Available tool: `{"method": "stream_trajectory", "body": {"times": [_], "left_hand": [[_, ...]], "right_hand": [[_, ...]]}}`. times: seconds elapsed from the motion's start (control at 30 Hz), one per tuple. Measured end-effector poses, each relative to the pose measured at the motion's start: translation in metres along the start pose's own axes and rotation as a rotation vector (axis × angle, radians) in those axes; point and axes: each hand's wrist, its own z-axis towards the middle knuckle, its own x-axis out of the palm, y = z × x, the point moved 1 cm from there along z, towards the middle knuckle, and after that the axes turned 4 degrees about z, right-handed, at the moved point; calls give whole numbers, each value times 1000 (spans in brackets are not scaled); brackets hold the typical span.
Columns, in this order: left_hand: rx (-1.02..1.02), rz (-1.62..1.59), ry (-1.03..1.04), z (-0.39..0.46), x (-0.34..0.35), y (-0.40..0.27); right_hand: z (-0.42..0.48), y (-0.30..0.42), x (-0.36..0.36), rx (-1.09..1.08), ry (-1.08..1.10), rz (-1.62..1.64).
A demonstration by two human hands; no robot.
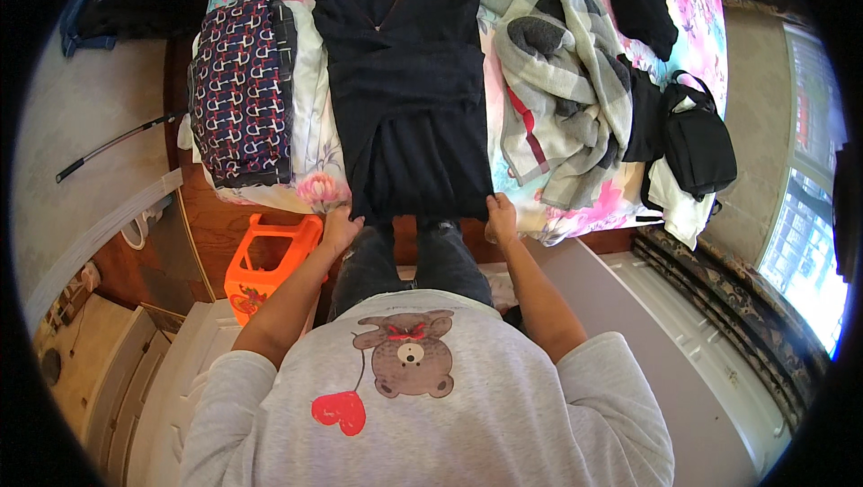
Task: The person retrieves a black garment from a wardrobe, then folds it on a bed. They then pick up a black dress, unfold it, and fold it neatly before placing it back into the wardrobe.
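A black V-neck dress (411,103) with a red neck label lies stretched along the bed, its neckline at the far end and its hem towards me. My left hand (342,227) pinches the hem's left corner at the bed's near edge. At the opposite corner, my right hand (501,219) grips the hem between thumb and fingers. Between my hands the cloth looks fairly straight, with soft folds across its lower half.
Left of the dress sits a folded navy patterned garment (243,89). A grey checked scarf (566,83) lies crumpled on the right, near a small black bag (699,136). The floral bedsheet (320,189) shows between them. An orange plastic stool (270,264) stands by my left forearm.
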Motion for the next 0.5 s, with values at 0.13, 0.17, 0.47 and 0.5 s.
{"method": "stream_trajectory", "body": {"times": [0.13, 0.17, 0.47, 0.5], "left_hand": [[-150, -243, -20, -22, -13, -18], [-148, -254, -22, -27, -17, -23], [139, -177, -156, -47, -5, -62], [89, -190, -107, -44, -2, -66]], "right_hand": [[0, 18, -21, -26, -139, -120], [2, 10, -26, 8, -186, -132], [-6, 71, 3, -212, 19, -159], [-11, 73, 15, -210, 130, -121]]}}
